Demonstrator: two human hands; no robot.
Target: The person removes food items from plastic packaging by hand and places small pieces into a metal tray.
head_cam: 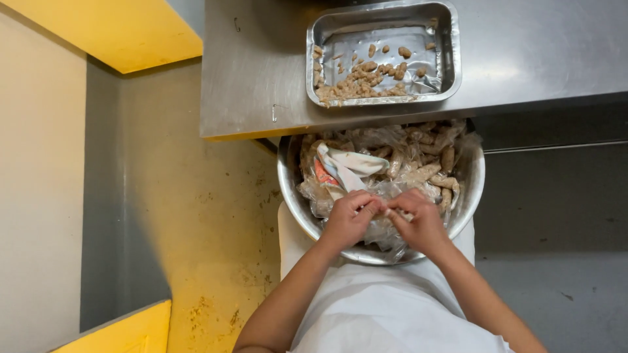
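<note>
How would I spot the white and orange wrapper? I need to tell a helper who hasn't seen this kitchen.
Start at the steel counter and find the round metal bowl below its front edge. The wrapper lies in the bowl's left half, just beyond the left hand. It alone is opaque white with orange; everything around it is clear plastic and tan pieces.

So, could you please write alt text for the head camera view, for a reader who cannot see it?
Seen from above, a person's left hand and right hand pinch a clear plastic bag over a round metal bowl filled with bagged brownish food pieces. Beyond it, a steel table holds a foil-lined metal tray with loose brown pieces.
</note>
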